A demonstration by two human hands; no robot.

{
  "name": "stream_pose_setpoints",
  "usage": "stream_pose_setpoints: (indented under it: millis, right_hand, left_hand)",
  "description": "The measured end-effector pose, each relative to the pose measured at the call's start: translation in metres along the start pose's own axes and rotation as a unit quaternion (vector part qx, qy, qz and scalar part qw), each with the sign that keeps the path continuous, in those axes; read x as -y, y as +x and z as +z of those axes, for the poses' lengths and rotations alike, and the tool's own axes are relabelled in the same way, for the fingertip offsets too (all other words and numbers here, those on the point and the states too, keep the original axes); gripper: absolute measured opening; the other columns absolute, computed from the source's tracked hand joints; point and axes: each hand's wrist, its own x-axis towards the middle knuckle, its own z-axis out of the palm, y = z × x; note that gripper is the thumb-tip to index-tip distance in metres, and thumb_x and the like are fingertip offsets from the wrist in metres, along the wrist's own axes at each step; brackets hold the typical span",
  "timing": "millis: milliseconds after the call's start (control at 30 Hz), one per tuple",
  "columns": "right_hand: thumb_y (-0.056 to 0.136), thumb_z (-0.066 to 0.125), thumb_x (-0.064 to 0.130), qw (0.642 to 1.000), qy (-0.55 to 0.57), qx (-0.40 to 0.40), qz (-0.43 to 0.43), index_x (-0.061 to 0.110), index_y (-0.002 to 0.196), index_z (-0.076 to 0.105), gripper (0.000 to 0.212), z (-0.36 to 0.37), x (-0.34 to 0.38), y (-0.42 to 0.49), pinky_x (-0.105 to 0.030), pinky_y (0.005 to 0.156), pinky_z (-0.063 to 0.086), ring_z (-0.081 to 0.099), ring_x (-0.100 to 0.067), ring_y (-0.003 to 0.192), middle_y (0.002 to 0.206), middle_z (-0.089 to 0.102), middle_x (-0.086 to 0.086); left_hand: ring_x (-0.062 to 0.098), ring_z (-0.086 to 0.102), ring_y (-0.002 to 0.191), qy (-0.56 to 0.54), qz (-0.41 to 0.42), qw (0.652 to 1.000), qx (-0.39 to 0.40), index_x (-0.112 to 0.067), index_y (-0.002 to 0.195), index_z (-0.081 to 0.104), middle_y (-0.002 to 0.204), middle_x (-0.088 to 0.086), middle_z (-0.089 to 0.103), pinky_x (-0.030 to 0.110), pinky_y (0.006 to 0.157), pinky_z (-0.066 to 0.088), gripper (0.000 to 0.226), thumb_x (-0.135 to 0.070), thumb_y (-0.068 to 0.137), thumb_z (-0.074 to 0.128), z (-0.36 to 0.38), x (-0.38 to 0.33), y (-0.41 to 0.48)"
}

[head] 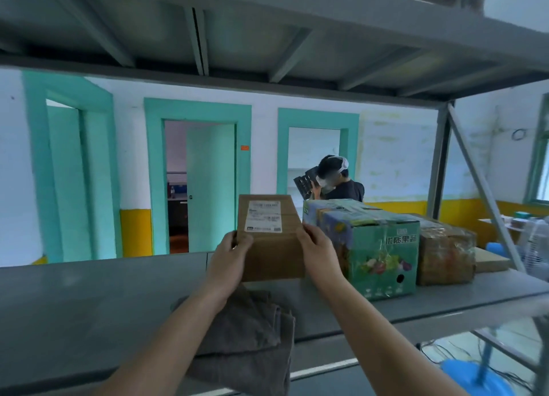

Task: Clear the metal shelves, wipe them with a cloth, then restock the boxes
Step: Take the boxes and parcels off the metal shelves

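A plain brown cardboard box (273,247) with a white shipping label stands on the grey metal shelf (89,300). My left hand (233,254) grips its near left corner and my right hand (316,248) grips its near right edge. The box touches a green printed fruit box (377,247) on its right. Further right sits a brown box wrapped in clear tape (445,253). A folded grey cloth (252,336) lies on the shelf's front edge, under my left forearm.
The upper shelf (267,39) hangs low overhead. A diagonal brace (481,184) and post close the right end. A flat cardboard piece (490,262) lies at the far right. Behind the shelf a person (338,181) stands holding something dark. Blue stool (475,378) below right.
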Motion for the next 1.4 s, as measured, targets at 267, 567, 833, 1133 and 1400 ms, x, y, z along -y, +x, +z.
stream_pose_setpoints:
  millis: [267, 567, 833, 1133, 1400]
  right_hand:
    - [0.103, 0.057, 0.024, 0.988, 0.068, -0.073, -0.116, 0.036, 0.115, 0.066, 0.019, 0.004, 0.079, -0.097, -0.018, 0.075, 0.051, 0.067, 0.002, 0.095, 0.106, 0.072, 0.016]
    - [0.104, 0.053, 0.013, 0.987, 0.034, -0.109, -0.112, 0.022, 0.136, 0.058, 0.034, 0.027, 0.102, -0.252, -0.018, 0.085, 0.051, 0.065, 0.000, 0.107, 0.120, 0.070, 0.010]
    - [0.105, 0.049, 0.007, 0.989, -0.026, -0.124, -0.071, 0.020, 0.139, 0.056, 0.037, 0.011, 0.087, -0.362, -0.014, 0.088, 0.050, 0.065, -0.002, 0.113, 0.120, 0.071, 0.014]
    - [0.103, 0.056, 0.017, 0.970, -0.071, -0.230, 0.009, 0.029, 0.141, 0.056, 0.039, -0.095, 0.068, -0.497, -0.032, 0.103, 0.052, 0.064, -0.004, 0.116, 0.123, 0.071, 0.015]
    - [0.102, 0.058, 0.013, 0.918, -0.085, -0.379, 0.073, 0.034, 0.133, 0.061, 0.038, -0.258, 0.076, -0.680, -0.045, 0.108, 0.049, 0.064, -0.010, 0.119, 0.122, 0.071, 0.014]
  left_hand:
    - [-0.001, 0.057, 0.112, -0.144, 0.128, 0.981, 0.030, -0.037, 0.137, 0.050, 0.122, -0.019, 0.062, 0.024, 0.091, 0.046, 0.034, -0.041, 0.103, 0.049, -0.049, -0.037, -0.074]
    - [-0.005, 0.062, 0.104, -0.258, 0.129, 0.957, 0.034, -0.029, 0.135, 0.055, 0.120, -0.015, 0.067, 0.010, 0.079, 0.051, 0.035, -0.020, 0.102, 0.056, -0.102, -0.023, -0.187]
    - [0.000, 0.064, 0.110, -0.262, 0.088, 0.959, 0.056, -0.024, 0.135, 0.057, 0.122, -0.011, 0.069, 0.022, 0.093, 0.054, 0.039, -0.030, 0.098, 0.063, -0.092, 0.015, -0.274]
    - [-0.003, 0.066, 0.105, -0.301, 0.030, 0.940, 0.158, -0.027, 0.132, 0.061, 0.114, -0.016, 0.073, 0.012, 0.085, 0.049, 0.034, -0.023, 0.098, 0.061, -0.004, 0.011, -0.413]
    - [0.002, 0.065, 0.110, -0.279, -0.005, 0.905, 0.323, -0.030, 0.134, 0.060, 0.119, -0.011, 0.072, 0.023, 0.091, 0.048, 0.036, -0.026, 0.098, 0.062, 0.119, -0.032, -0.595]
